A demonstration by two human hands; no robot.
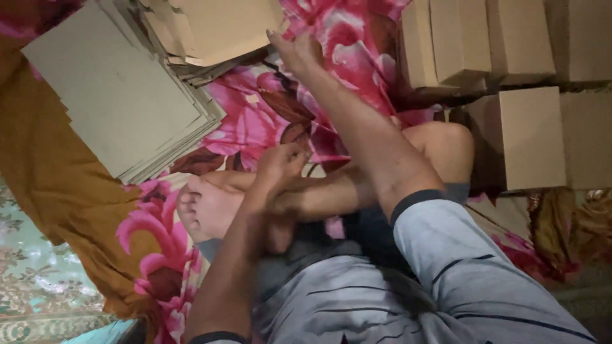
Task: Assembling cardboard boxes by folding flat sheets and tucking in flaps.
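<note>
Overhead, the right hand (294, 51) reaches open toward flat cardboard sheets (210, 28); the left hand (278, 167) rests loosely curled, empty.

Single head-worn view, looking steeply down. Close range: the wearer's lap, floral cloth (255, 121) and cardboard stacks (127, 102) fill it.

Light in there was pretty dim and warm, kind of flat, no obvious lamp and zero glare anywhere. Shadows pooled in the gaps between the folded boxes (532, 137) on the right and darkened the bottom right corner, while the stack of flat cardboard sheets (121, 102) up top left caught the most light. Whole picture was soft and a bit smeared, the right hand (294, 51) looked motion-blurred, the left hand (277, 167) only slightly sharper, and the floral cloth (255, 121) was mushy.
</note>
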